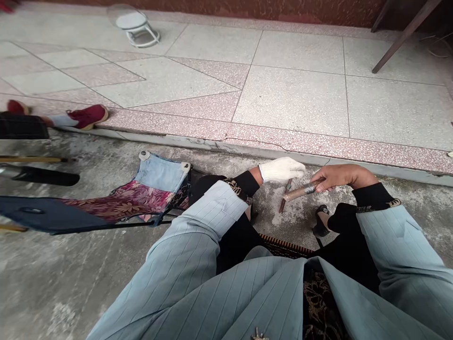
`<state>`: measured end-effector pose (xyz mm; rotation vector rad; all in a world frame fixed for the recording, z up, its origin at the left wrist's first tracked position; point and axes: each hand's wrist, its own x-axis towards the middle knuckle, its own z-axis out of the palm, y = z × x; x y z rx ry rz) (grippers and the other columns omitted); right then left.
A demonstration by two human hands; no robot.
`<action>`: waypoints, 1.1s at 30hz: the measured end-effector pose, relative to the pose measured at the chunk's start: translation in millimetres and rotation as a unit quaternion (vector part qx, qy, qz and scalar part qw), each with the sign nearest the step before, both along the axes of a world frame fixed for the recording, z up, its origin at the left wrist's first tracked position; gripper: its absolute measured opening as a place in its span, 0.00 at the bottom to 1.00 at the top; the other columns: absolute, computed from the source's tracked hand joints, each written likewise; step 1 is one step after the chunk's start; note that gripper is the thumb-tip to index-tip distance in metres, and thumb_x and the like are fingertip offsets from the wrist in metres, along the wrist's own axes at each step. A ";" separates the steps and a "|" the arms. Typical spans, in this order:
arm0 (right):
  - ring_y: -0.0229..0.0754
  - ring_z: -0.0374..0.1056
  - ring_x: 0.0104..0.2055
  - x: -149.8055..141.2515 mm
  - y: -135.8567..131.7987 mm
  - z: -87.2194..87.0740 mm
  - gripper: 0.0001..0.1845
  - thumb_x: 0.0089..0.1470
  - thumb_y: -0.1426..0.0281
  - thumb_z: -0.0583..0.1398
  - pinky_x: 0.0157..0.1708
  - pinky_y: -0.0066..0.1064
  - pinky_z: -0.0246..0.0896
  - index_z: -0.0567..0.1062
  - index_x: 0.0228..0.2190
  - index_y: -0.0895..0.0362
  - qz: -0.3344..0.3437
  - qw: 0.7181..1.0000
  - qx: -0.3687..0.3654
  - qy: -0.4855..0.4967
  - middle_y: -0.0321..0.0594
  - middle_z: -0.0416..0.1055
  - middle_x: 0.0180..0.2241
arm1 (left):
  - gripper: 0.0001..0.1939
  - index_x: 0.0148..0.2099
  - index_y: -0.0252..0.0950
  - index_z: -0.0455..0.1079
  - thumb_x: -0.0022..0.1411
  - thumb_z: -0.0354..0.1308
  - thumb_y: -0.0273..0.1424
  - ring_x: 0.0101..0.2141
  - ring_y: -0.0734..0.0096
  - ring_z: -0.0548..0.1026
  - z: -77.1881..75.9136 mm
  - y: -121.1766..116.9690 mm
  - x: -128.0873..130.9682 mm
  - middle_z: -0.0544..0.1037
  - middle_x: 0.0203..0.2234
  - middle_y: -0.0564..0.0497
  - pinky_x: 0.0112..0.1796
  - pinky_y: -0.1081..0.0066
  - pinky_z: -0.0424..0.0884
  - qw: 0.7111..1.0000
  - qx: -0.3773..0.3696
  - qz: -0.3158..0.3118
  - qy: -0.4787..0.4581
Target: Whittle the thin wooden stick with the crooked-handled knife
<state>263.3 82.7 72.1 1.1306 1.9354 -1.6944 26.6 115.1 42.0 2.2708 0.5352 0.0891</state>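
Note:
My left hand (281, 170) wears a white knit glove and is closed on a thin dark stick-like piece (284, 199) that points down toward the concrete floor. My right hand (341, 177) is bare and wrapped round a brown wooden handle with a metal band (302, 190). The handle's far end lies against the gloved hand. Both hands are held low in front of my knees, just before the raised tiled step. What sits at the handle's tip is hidden under the glove.
A folding stool with a floral and denim cloth seat (141, 196) stands to the left. Another person's red shoe (87, 116) rests on the tiled step (283, 141). A dark blade-like tool (42, 175) lies far left. A white stand (138, 26) is at the back.

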 end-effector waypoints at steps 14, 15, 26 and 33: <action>0.35 0.61 0.25 5.5 -2.1 28.8 0.18 0.47 0.56 0.67 0.26 0.28 0.57 0.72 0.28 0.57 -0.494 0.833 0.155 0.195 0.36 0.67 0.26 | 0.16 0.37 0.34 0.71 0.67 0.47 0.39 0.26 0.76 0.66 -11.3 -1.2 2.2 0.73 0.27 0.53 0.31 0.73 0.60 0.992 -0.092 0.071 -0.045; 0.35 0.60 0.25 4.6 -0.1 26.9 0.17 0.48 0.56 0.66 0.26 0.29 0.57 0.72 0.28 0.57 -0.512 0.823 0.180 0.164 0.36 0.67 0.25 | 0.16 0.37 0.34 0.71 0.67 0.48 0.38 0.27 0.75 0.67 -11.2 -1.8 2.6 0.73 0.28 0.53 0.32 0.74 0.59 0.995 -0.068 0.057 -0.039; 0.49 0.67 0.32 -16.5 6.8 -9.5 0.15 0.46 0.57 0.67 0.33 0.38 0.55 0.77 0.28 0.56 -0.179 0.918 0.289 -0.204 0.47 0.71 0.27 | 0.16 0.36 0.37 0.72 0.69 0.46 0.37 0.27 0.70 0.67 -5.7 -7.7 3.6 0.75 0.27 0.50 0.28 0.69 0.52 0.993 0.109 -0.013 0.034; 0.39 0.65 0.28 -14.3 -5.0 10.0 0.18 0.45 0.57 0.67 0.30 0.32 0.59 0.82 0.36 0.54 -0.048 0.996 0.073 0.008 0.37 0.73 0.27 | 0.12 0.37 0.37 0.74 0.65 0.51 0.36 0.29 0.69 0.70 -5.6 13.2 -4.3 0.77 0.29 0.50 0.31 0.70 0.55 0.996 0.050 0.076 0.003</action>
